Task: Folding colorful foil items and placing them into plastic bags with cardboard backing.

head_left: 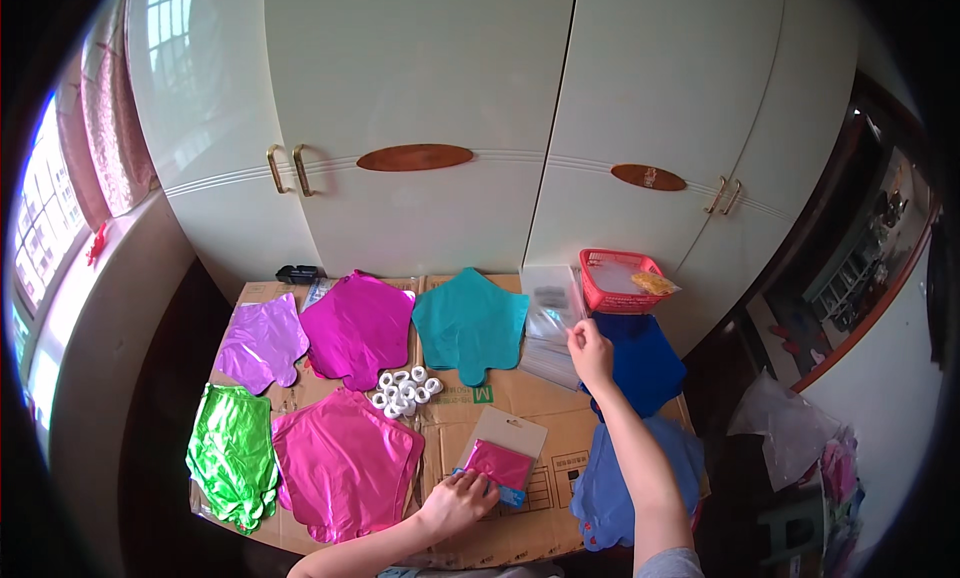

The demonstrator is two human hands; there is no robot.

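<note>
My left hand (458, 504) is at the near middle of the cardboard, its fingers bent over the lower end of a folded pink foil balloon (502, 462). A white backing card (515, 430) with a blue lower edge lies beneath the foil. Farther off to the right, my right hand (590, 353) pinches the edge of a clear plastic bag (548, 300) on a stack of such bags. Several white ribbon rolls (405, 391) lie piled in the middle. Flat star-shaped foil balloons lie around them: pink (345, 463), magenta (358, 323) and teal (470, 323).
More foil stands in piles: lilac (263, 343), green (232, 453), dark blue (640, 363) and dull blue (610, 488). A red plastic basket (603, 301) holds clear bags and a yellow packet. White cabinet doors (420, 78) rise behind the cardboard-covered table (445, 528).
</note>
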